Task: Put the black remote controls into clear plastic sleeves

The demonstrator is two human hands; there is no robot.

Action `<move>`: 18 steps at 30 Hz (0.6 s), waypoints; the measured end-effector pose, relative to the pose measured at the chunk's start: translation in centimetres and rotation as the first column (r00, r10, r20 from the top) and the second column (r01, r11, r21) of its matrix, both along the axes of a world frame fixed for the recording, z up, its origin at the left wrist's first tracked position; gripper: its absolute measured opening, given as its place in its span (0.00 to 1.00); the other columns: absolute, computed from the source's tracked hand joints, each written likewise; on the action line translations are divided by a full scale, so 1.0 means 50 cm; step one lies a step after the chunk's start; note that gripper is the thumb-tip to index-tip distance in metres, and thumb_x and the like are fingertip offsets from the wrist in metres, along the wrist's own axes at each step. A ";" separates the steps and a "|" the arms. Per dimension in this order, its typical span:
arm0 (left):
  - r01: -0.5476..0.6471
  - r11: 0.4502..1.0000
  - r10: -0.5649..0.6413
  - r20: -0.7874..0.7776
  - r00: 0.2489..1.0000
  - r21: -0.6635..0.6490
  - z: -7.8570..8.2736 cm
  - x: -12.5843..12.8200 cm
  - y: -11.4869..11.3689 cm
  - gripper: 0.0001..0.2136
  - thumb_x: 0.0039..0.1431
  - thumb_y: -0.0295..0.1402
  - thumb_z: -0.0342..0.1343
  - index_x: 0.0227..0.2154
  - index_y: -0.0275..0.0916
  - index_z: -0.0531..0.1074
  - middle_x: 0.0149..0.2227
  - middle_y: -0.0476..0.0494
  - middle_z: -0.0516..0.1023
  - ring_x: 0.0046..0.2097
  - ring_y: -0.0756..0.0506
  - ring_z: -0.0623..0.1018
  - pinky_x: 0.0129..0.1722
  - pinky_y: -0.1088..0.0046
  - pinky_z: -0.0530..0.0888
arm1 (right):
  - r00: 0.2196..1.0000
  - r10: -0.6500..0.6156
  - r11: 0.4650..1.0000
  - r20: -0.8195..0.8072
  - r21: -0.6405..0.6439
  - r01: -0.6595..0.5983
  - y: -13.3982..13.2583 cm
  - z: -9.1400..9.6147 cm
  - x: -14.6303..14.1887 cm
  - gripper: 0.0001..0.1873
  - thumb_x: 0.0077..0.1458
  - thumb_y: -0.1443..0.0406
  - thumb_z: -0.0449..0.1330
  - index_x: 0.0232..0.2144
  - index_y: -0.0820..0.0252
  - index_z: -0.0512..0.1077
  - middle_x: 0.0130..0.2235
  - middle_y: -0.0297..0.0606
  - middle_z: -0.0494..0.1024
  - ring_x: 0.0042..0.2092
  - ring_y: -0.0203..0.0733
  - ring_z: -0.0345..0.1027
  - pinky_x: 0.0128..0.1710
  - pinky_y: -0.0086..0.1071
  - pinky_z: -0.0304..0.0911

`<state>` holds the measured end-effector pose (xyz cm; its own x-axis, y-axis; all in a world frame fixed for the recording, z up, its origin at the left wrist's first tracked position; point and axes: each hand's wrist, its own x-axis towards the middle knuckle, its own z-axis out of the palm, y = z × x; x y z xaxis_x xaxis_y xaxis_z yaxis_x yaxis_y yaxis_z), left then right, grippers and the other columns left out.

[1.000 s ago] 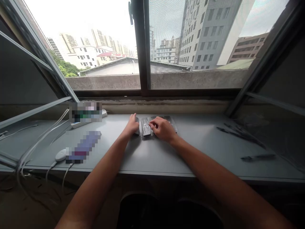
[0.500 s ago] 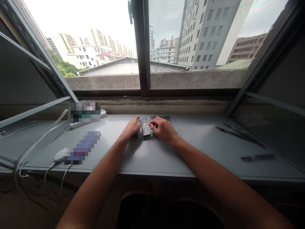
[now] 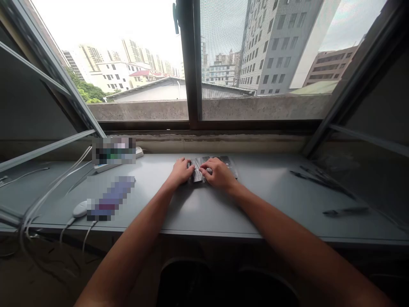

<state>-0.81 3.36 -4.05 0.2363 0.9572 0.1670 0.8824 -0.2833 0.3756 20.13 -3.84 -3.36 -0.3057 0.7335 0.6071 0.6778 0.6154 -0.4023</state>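
A small dark packet in clear, shiny plastic [image 3: 197, 175] lies on the desk between my hands. My left hand [image 3: 182, 171] is curled at its left side, thumb over the plastic, gripping that edge. On the other side my right hand [image 3: 220, 172] is closed in a pinch at the packet's right edge, thumb and forefinger pressed on the plastic. Behind the right hand lies a flat dark item in a clear bag [image 3: 227, 161], partly covered by that hand. I cannot make out the contents of either packet.
The grey desk [image 3: 204, 213] runs along a window. At left are a pixelated flat object [image 3: 111, 198], a white round charger [image 3: 79, 209], cables and a white power strip [image 3: 139, 152]. Several dark pens [image 3: 345, 211] lie at right. Metal shelf posts [image 3: 68, 81] flank the desk.
My left hand has shifted slightly right, its thumb now over the packet's left side. The packet has moved a little right and shows less between the hands. My right hand stays nearly still.
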 end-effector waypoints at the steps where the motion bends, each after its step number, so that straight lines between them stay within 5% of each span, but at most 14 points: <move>1: 0.002 1.000 -0.002 -0.004 1.000 -0.001 0.000 0.001 -0.002 0.25 0.73 0.43 0.52 0.63 0.32 0.76 0.71 0.26 0.70 0.75 0.33 0.65 0.75 0.61 0.59 | 1.000 -0.002 1.000 0.002 0.000 0.002 0.001 0.000 0.001 0.07 0.71 0.64 0.65 0.43 0.58 0.84 0.42 0.44 0.85 0.49 0.52 0.73 0.53 0.43 0.70; 10: 0.087 0.996 -0.086 -0.048 0.995 0.005 0.001 0.002 -0.008 0.23 0.75 0.39 0.48 0.64 0.34 0.76 0.73 0.29 0.69 0.76 0.33 0.64 0.76 0.56 0.57 | 0.982 0.143 0.989 0.123 0.009 -0.145 0.021 -0.031 0.008 0.21 0.68 0.57 0.70 0.60 0.55 0.82 0.60 0.48 0.83 0.64 0.58 0.72 0.69 0.55 0.63; 18: 0.143 0.989 -0.140 -0.066 0.988 0.046 0.011 0.010 -0.020 0.21 0.75 0.35 0.48 0.61 0.35 0.79 0.68 0.31 0.76 0.72 0.36 0.72 0.77 0.61 0.57 | 0.965 0.186 0.982 0.185 -0.064 -0.177 0.016 -0.030 0.009 0.27 0.65 0.51 0.72 0.59 0.59 0.83 0.61 0.52 0.82 0.64 0.63 0.73 0.68 0.56 0.65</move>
